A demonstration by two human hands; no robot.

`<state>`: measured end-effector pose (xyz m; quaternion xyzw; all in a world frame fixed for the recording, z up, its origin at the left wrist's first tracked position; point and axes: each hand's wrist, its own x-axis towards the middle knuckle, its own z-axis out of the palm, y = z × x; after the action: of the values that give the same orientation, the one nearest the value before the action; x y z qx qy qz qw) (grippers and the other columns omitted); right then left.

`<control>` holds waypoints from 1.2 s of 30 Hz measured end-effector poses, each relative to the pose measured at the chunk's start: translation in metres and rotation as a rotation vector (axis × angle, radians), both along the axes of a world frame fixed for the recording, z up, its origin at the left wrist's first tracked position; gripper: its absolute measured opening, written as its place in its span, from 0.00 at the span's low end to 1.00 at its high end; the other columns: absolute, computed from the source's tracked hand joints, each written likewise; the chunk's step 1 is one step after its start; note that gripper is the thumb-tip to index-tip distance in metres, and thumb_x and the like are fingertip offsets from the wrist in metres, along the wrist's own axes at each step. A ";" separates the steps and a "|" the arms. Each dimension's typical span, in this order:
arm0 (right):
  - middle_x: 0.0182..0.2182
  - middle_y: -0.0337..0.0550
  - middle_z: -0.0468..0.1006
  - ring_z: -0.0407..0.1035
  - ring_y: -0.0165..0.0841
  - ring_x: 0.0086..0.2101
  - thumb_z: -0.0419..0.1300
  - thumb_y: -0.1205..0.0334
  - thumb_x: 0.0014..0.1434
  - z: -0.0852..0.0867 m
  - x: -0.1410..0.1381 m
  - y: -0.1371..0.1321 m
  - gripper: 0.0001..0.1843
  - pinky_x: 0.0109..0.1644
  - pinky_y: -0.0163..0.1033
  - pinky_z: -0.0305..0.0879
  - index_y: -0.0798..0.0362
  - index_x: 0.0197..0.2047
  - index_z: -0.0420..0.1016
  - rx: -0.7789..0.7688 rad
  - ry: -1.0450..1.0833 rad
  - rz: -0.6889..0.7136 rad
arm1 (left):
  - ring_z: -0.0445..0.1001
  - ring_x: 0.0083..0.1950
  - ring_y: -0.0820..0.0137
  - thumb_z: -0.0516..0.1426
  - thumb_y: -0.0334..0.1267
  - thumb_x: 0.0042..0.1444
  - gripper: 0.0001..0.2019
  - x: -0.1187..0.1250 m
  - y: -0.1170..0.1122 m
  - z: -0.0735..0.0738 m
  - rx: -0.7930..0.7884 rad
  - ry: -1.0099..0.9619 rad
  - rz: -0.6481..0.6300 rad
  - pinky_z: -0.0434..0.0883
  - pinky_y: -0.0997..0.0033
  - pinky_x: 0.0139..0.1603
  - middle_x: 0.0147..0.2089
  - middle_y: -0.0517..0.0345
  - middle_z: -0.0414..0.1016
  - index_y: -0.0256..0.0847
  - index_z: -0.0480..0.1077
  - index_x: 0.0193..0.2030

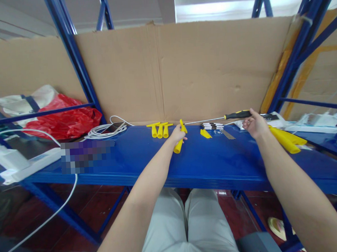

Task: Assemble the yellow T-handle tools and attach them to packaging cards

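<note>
My left hand [178, 135] is closed around a yellow plastic T-shaped handle [178, 146], with its wider head pointing up past my fingers. My right hand [254, 124] grips the end of a long screwdriver [237, 115] with a black-and-yellow handle. Its thin shaft runs left, level above the table, and the tip reaches the head of the yellow piece; whether it touches a screw there is too small to tell. Several similar yellow handles [159, 131] stand left of my left hand. Between my hands lie small yellow parts [205, 134] and a stack of black-and-white strips [212, 126].
A blue table [148, 164] backs onto a cardboard panel [199, 71]. More yellow pieces [285, 139] lie by my right forearm. A flat metal strip [227, 134], coiled white cable [105, 130], power strips [37, 163] and a red plastic bag [68, 116] are around. Blue posts [75, 63] flank the table.
</note>
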<state>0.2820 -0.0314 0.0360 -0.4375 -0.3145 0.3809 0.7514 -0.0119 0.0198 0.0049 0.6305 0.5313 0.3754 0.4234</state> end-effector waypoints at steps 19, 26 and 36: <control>0.10 0.31 0.53 0.53 0.28 0.13 0.57 0.62 0.57 -0.001 0.005 0.004 0.12 0.14 0.34 0.54 0.48 0.25 0.59 0.093 0.115 -0.034 | 0.74 0.25 0.80 0.52 0.20 0.54 0.30 -0.001 0.002 -0.001 0.002 -0.012 0.047 0.62 0.84 0.16 0.58 0.46 0.68 0.41 0.54 0.63; 0.09 0.31 0.53 0.54 0.27 0.14 0.60 0.62 0.55 -0.002 0.003 0.004 0.15 0.16 0.32 0.52 0.49 0.22 0.56 0.041 0.035 0.034 | 0.75 0.26 0.79 0.56 0.24 0.55 0.29 -0.001 0.004 -0.001 0.000 -0.015 0.059 0.63 0.84 0.18 0.54 0.49 0.70 0.44 0.54 0.62; 0.12 0.31 0.55 0.46 0.25 0.11 0.55 0.60 0.58 -0.009 -0.006 0.004 0.10 0.12 0.29 0.42 0.49 0.27 0.58 -0.516 -0.246 0.343 | 0.75 0.30 0.76 0.53 0.19 0.50 0.32 0.000 0.003 0.002 0.058 0.050 0.086 0.66 0.80 0.21 0.63 0.47 0.64 0.43 0.61 0.62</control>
<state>0.2757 -0.0278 0.0270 -0.5967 -0.3650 0.5131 0.4974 -0.0115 0.0225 0.0069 0.6283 0.5574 0.3926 0.3748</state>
